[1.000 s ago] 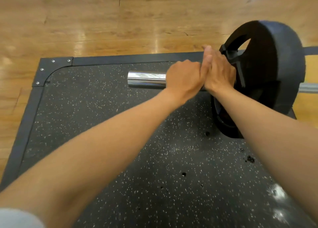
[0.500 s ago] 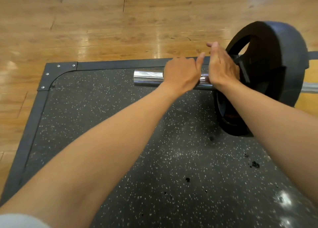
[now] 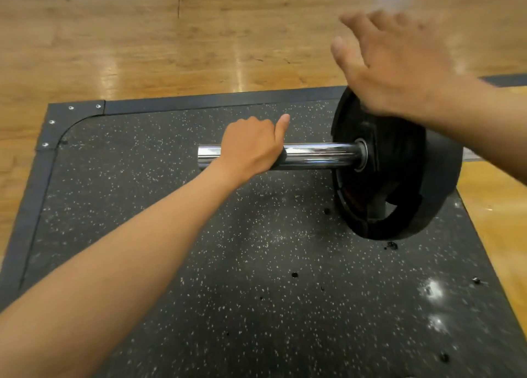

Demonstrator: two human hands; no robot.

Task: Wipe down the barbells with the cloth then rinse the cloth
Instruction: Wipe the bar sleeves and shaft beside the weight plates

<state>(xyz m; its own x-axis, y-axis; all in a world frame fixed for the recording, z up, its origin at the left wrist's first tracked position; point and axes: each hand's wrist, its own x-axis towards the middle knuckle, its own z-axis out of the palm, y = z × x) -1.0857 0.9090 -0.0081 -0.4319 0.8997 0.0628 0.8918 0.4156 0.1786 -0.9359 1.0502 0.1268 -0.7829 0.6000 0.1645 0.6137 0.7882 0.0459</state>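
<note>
Resting on the rubber mat [image 3: 199,263], the barbell sleeve [image 3: 316,155] looks heavy, rigid and slick, so we hold it mid-sleeve: our left hand [image 3: 251,146] has its grip wrapped round it, maybe over a dark cloth. Our right hand [image 3: 393,67] hovers spread and empty above the plate [image 3: 399,178].
</note>
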